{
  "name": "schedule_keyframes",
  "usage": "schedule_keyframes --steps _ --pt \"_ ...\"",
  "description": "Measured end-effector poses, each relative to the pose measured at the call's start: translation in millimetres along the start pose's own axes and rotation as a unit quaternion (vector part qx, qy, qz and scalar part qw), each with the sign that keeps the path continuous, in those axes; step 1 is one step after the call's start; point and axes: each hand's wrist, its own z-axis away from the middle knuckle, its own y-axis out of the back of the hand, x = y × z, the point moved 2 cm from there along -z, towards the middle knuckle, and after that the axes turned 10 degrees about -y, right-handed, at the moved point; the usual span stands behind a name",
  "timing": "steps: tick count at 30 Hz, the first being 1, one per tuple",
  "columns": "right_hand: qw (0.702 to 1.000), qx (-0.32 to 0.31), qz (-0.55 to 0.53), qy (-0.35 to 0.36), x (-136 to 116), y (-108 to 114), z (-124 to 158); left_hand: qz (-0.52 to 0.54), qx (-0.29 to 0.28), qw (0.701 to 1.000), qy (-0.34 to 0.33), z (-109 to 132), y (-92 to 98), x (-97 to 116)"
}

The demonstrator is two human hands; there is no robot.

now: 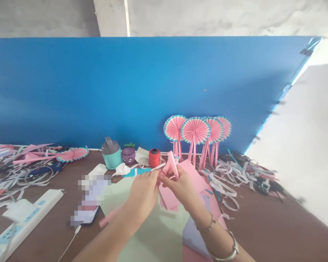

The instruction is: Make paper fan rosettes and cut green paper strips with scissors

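Observation:
A folded pink paper strip (173, 164) rises between my two hands above the sheets on the table. My left hand (145, 190) is closed on its lower left part, with the fingertips partly hidden. From the right, my right hand (180, 187) pinches the same strip between thumb and fingers. Pink paper pieces (194, 176) lie under and beside my right hand. Below both arms spreads a pale green sheet (158, 233), with a lilac sheet (196, 233) at its right.
Round pink paper fans (195, 130) lean on the blue partition (112, 83). A red spool (154, 157), purple pot (128, 155) and teal cup (111, 156) stand behind. Curled paper strips (229, 178) lie right; a phone (91, 214) and power strip (27, 222) are left.

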Motion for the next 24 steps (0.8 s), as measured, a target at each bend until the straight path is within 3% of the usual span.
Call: schedule_keyframes --steps 4,7,10,16,24 --pt "0.985 -0.072 0.157 -0.004 -4.4 24.8 2.1 -0.089 0.021 0.996 -0.016 -4.1 7.8 -15.7" --pt "0.977 -0.129 0.168 0.02 -16.0 41.8 9.2 -0.13 0.055 0.989 -0.044 -5.6 13.6 -20.1" --pt "0.975 -0.123 0.172 0.065 -28.3 49.4 16.4 -0.148 0.067 0.984 -0.073 -6.0 15.4 -19.5" --pt "0.974 -0.051 0.201 0.095 -30.6 51.8 16.9 -0.148 0.035 0.979 -0.132 -6.2 20.3 -10.6" --pt "0.97 -0.111 0.215 0.001 -18.0 57.2 3.5 -0.108 0.013 0.982 -0.156 -6.3 23.0 -11.3"
